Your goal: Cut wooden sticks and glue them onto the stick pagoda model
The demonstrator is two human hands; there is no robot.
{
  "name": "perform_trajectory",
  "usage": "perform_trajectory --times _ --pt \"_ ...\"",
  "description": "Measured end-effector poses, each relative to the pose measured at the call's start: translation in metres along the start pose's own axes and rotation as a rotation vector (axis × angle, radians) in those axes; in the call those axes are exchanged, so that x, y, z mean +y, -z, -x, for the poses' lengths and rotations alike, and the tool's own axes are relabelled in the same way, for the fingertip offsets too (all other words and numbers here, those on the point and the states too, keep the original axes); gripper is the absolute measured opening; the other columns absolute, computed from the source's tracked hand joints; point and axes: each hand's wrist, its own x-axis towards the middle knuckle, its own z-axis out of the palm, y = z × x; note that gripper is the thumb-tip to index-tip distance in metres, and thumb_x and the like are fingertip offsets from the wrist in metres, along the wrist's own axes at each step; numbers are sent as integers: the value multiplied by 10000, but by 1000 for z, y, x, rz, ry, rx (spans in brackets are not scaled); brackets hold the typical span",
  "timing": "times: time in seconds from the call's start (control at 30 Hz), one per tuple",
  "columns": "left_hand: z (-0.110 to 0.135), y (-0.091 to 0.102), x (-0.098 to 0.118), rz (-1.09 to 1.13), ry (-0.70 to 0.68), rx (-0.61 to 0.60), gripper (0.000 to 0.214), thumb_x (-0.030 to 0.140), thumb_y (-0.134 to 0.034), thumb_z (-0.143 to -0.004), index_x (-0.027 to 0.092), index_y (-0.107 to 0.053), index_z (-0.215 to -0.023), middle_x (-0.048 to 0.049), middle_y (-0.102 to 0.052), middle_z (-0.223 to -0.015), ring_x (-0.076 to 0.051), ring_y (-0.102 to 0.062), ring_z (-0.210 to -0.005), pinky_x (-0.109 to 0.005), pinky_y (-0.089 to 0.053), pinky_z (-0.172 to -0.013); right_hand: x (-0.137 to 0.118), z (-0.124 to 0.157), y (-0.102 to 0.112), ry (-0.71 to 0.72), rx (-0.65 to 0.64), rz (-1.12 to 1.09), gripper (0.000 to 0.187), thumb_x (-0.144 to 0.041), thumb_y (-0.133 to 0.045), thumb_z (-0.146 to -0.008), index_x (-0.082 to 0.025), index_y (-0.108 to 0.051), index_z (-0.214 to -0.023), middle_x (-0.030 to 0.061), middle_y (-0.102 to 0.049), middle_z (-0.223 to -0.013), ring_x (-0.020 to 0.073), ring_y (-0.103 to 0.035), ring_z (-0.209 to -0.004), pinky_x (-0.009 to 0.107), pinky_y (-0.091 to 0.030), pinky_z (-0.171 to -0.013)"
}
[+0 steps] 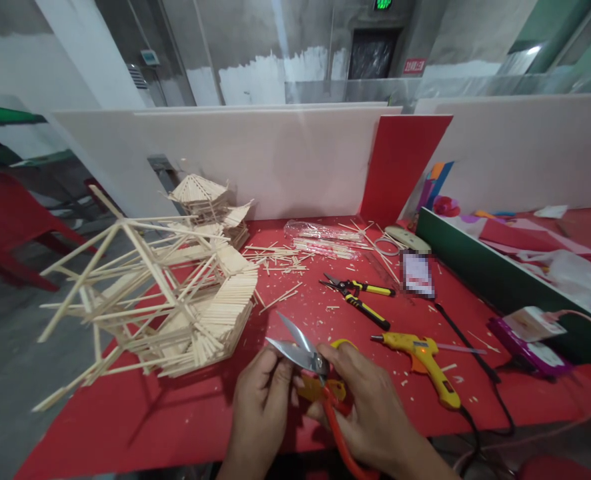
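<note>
Near the table's front edge, my right hand [370, 407] is closed around scissors [335, 420] with orange-red handles. Their silver blades point up and left, slightly apart. Beside the blades, my left hand [263, 400] has its fingers pinched together; whatever is between them is hidden. A yellow object [313, 388], partly covered, shows between my hands, and I cannot make out its kind. Left of my hands stands a large framework of pale wooden sticks [175, 300], with rows of sticks laid like roofing. A smaller stick-built roof [200, 190] rises behind it.
Yellow-black cutting pliers [363, 300] and a yellow glue gun [420, 353] lie to the right on the red table [185, 427]. Loose sticks [280, 257] and a plastic-wrapped bundle [325, 240] are farther back. A green board [505, 273] and cables border the right side.
</note>
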Motion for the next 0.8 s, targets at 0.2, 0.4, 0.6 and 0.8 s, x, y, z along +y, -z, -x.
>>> perform_trajectory --times 0.2,0.4,0.6,0.8 --pt "1 1 -10 25 18 -2 327 435 -523 -922 178 -640 -758 -2 -596 -592 -138 -559 -492 -233 -442 -486 -2 1 -3 -1 -7 5 684 -360 -760 -769 -294 -398 -1344 38 -576 -957 204 -594 -806 299 -466 -646" --pt "4 -2 -9 46 54 -16 333 450 -526 -920 175 -659 -788 -7 -609 -607 -148 -580 -521 -242 -447 -509 -2 2 -4 -15 -29 -24 680 -420 -762 -777 -302 -401 -1342 21 -566 -919 194 -580 -779 292 -451 -635" --pt "7 -3 -2 69 94 -49 351 479 -523 -913 179 -659 -794 -10 -617 -615 -151 -573 -541 -246 -443 -526 -1 4 -5 -13 -32 -66 683 -417 -767 -778 -304 -395 -1339 16 -572 -929 185 -590 -776 282 -455 -639" --pt "9 -2 1 24 103 -13 327 462 -530 -905 185 -665 -797 -38 -655 -683 -180 -599 -635 -267 -464 -586 -2 4 -6 -34 -62 -89 651 -375 -781 -766 -294 -435 -1312 14 -572 -911 184 -583 -765 274 -439 -625"
